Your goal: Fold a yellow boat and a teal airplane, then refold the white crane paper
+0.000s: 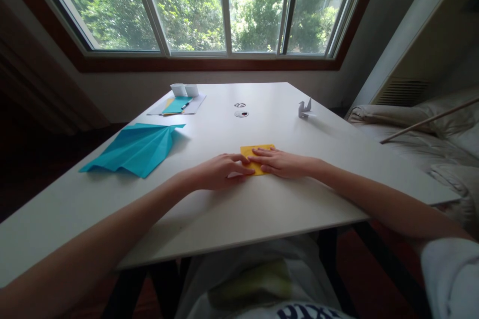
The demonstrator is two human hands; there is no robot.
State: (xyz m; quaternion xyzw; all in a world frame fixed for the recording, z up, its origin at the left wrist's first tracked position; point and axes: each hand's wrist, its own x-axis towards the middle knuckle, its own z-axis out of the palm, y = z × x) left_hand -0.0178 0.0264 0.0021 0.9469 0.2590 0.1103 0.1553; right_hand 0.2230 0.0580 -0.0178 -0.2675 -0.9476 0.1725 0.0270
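A yellow folded piece of paper lies flat on the white table in front of me. My right hand rests on it palm down, fingers stretched out across its right and middle part. At its left edge is my left hand, with the fingertips touching the paper and a gap between thumb and forefinger. Both hands cover part of the sheet, so not all its folds show. Left of my hands, a creased blue sheet of paper spreads over the table.
A white origami bird stands at the back right. At the back left, two white cups sit by stacked papers with a pen. Two round discs lie mid-table. The table's front edge is near my body.
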